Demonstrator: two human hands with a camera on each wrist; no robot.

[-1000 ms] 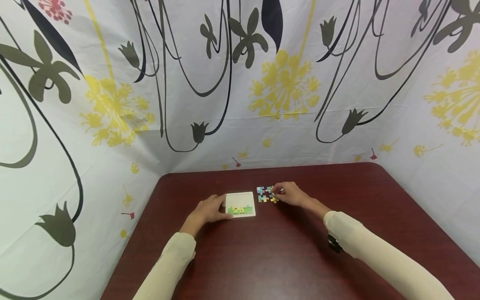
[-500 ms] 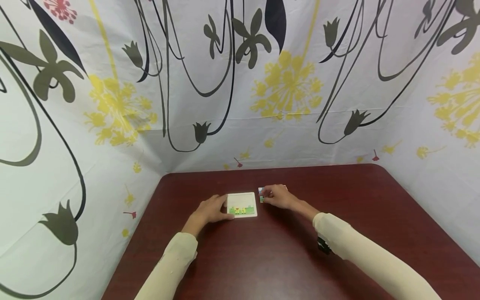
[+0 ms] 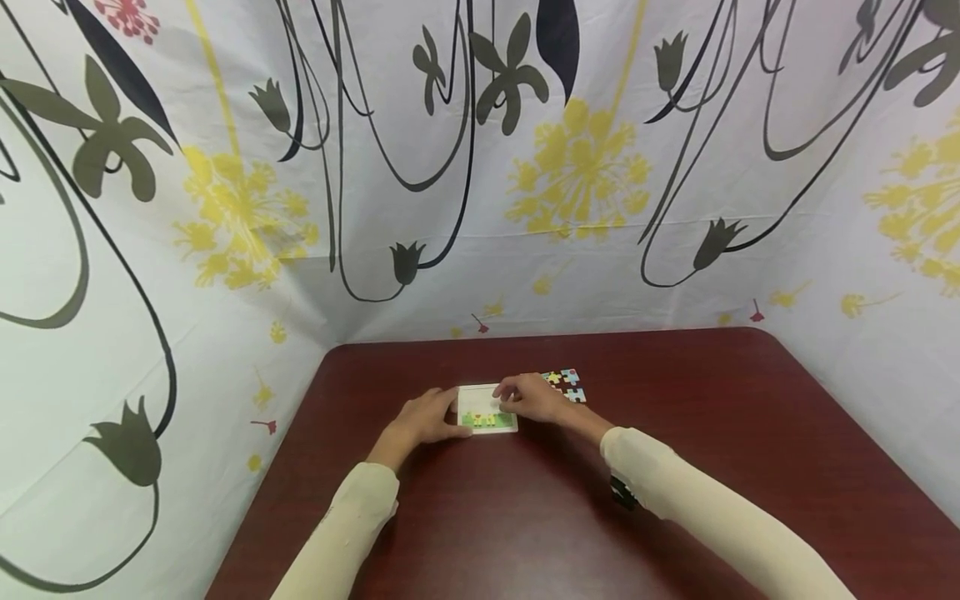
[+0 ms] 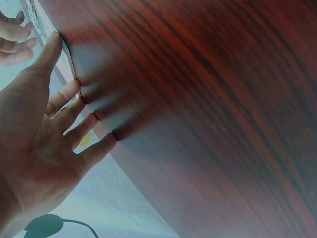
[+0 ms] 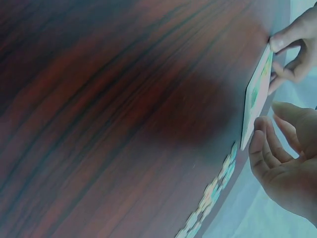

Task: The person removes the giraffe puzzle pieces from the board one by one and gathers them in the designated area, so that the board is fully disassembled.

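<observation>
A white puzzle tray (image 3: 477, 397) with a green and yellow picture along its near side lies on the table. The left hand (image 3: 423, 419) grips its left side, thumb at the near corner; the left wrist view shows the fingertips (image 4: 80, 100) along the tray edge. Over the tray's right part is the right hand (image 3: 534, 398), thumb and fingers bent around a small pale puzzle piece (image 3: 497, 402), mostly hidden. In the right wrist view the right hand (image 5: 292, 158) is beside the tray (image 5: 258, 94). Colourful puzzle pieces (image 3: 572, 377) lie right of the tray, partly behind the right hand.
The dark red table (image 3: 450, 517) has its far edge close behind the tray and pieces. A white cloth (image 3: 360, 208) with flowers and vines hangs behind and at both sides. The right sleeve (image 3: 697, 492) crosses the table's right part.
The right hand has moved left from the puzzle pieces to over the tray, uncovering the pieces farther right. The left hand stays at the tray's left side.
</observation>
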